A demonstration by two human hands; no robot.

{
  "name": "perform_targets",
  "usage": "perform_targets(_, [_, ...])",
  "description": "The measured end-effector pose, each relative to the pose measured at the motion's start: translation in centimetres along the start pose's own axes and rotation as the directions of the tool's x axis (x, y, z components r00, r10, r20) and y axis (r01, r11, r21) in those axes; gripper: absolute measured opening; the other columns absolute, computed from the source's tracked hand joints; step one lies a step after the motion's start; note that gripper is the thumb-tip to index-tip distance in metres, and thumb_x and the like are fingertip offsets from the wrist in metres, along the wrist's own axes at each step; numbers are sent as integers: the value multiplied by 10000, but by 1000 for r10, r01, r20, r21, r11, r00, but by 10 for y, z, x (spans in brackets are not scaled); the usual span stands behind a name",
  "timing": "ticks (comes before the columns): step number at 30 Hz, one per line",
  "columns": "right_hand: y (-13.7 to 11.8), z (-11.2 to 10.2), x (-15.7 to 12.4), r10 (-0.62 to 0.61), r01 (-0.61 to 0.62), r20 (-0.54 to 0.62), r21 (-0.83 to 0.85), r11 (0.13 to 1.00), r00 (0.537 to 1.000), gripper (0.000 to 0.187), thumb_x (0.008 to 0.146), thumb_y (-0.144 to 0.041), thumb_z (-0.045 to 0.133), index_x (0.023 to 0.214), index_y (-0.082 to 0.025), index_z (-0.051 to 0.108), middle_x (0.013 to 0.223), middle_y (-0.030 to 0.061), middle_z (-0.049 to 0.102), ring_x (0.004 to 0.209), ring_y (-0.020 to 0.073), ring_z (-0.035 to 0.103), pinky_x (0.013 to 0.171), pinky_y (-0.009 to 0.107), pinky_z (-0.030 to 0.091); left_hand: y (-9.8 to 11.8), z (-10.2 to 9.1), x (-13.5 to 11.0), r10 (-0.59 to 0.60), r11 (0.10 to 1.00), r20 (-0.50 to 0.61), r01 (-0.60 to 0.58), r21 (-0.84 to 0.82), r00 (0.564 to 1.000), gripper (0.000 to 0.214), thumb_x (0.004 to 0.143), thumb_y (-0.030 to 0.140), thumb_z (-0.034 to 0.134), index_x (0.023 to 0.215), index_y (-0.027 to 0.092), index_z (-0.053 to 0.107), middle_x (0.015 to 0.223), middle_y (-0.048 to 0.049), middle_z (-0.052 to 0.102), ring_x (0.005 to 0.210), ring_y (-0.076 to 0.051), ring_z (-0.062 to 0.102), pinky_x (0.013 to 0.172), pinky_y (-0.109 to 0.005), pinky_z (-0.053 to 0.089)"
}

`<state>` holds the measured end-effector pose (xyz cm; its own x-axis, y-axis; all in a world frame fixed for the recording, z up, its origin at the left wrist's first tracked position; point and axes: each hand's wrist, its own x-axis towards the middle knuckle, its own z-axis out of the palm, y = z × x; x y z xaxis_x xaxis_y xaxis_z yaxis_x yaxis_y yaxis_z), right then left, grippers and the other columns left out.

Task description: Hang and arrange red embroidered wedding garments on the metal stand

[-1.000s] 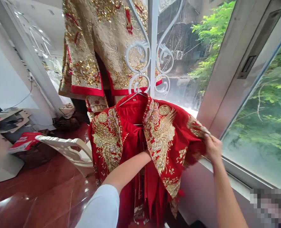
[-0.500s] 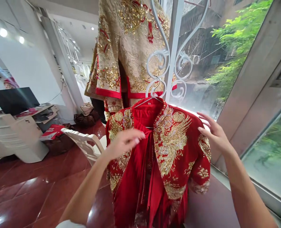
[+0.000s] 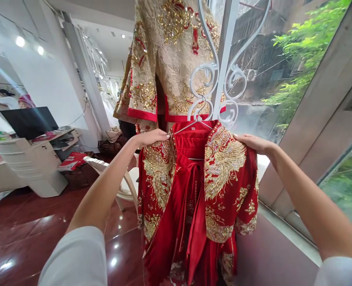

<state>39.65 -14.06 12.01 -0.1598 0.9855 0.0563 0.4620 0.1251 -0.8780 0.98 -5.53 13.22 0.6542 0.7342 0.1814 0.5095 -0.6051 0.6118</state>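
Observation:
A red jacket with heavy gold embroidery (image 3: 199, 186) hangs on a white hanger (image 3: 190, 124) hooked into a white scrolled metal stand (image 3: 220, 75). My left hand (image 3: 152, 138) lies on the jacket's left shoulder, fingers together and gripping the cloth. On the right shoulder rests my right hand (image 3: 253, 143), fingers curled over the edge of the fabric. A beige and gold embroidered robe (image 3: 166, 63) hangs higher up behind the stand.
A white plastic chair (image 3: 116, 178) stands just left of the jacket on the glossy red floor (image 3: 29, 238). A white desk (image 3: 29, 167) with a dark monitor (image 3: 29, 121) is at the left. A large window (image 3: 301, 79) and its sill run along the right.
Both hands have risen from the jacket's front and sleeve to its two shoulders. The sleeve I held out to the right has dropped and now hangs down.

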Motion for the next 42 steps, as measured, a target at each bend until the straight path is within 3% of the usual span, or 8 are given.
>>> perform_targets(7, [14, -8, -6, 113, -113, 12, 0, 994, 994, 345, 828, -359, 468, 909, -102, 683, 875, 93, 701, 750, 185, 645, 723, 330, 497, -12, -9, 2, -152, 961, 191, 190, -200, 970, 469, 726, 594, 475, 800, 175, 671, 834, -93, 704, 834, -239, 632, 748, -379, 486])
perform_targets(14, [1, 10, -16, -393, 319, -43, -506, 801, 918, 518, 770, -519, 549, 1162, -184, 597, 1051, 88, 662, 876, 217, 612, 768, 346, 471, 6, 15, -7, 185, 942, -210, -113, 315, 960, 565, 727, 518, 578, 1148, 142, 547, 1160, -104, 599, 1049, -251, 551, 912, -366, 407])
perform_targets(20, [-7, 56, -1, -557, 13, -346, -841, 541, 755, 419, 855, -450, 463, 1124, -155, 589, 852, 114, 670, 773, 242, 598, 680, 343, 432, 29, 38, 5, 138, 888, -337, 34, 458, 931, 374, 859, 460, 420, 931, 133, 587, 827, -78, 636, 781, -225, 591, 782, -383, 444])
perform_targets(26, [46, 152, -28, -737, -84, -517, -838, 539, 436, 747, 826, -528, 471, 1425, -155, 224, 1455, 195, 255, 1328, 358, 235, 1023, 589, 210, 24, 152, -40, 323, 806, -818, 315, 501, 476, 742, 770, 537, 542, 1327, 90, 343, 1384, -225, 369, 1312, -352, 280, 1074, -548, 164])
perform_targets(30, [89, 192, -54, -709, -63, -499, -836, 544, 498, 704, 817, -406, 525, 1411, -155, 242, 1457, 213, 206, 1325, 374, 230, 1005, 609, 245, -12, 207, -84, 230, 743, -824, 454, 492, 517, 431, 818, 369, 536, 1138, 81, 521, 1210, -224, 529, 1151, -325, 476, 970, -475, 350])
perform_targets(33, [103, 184, -69, -703, 74, -501, -786, 613, 505, 542, 827, -286, 490, 1330, -121, 375, 1283, 196, 464, 1188, 298, 448, 939, 454, 410, -26, 204, -107, 58, 761, -755, 461, 457, 653, 251, 878, 279, 426, 779, 131, 604, 762, -102, 643, 717, -208, 605, 668, -314, 441])
perform_targets(36, [100, 177, -78, -643, 166, -529, -687, 708, 553, 363, 834, -215, 412, 1164, -116, 528, 934, 115, 650, 809, 203, 621, 722, 314, 496, 1, 194, -105, 65, 822, -651, 330, 465, 756, 405, 912, 264, 346, 573, 161, 543, 544, -36, 578, 482, -132, 523, 502, -256, 338])
perform_targets(42, [93, 200, -78, -478, 146, -619, -509, 848, 623, 346, 795, -251, 404, 1032, -96, 603, 640, 43, 638, 434, 134, 498, 508, 250, 431, 83, 210, -43, 172, 919, -676, 131, 372, 717, 493, 948, 311, 254, 626, 141, 586, 571, -55, 606, 534, -118, 565, 522, -229, 359])
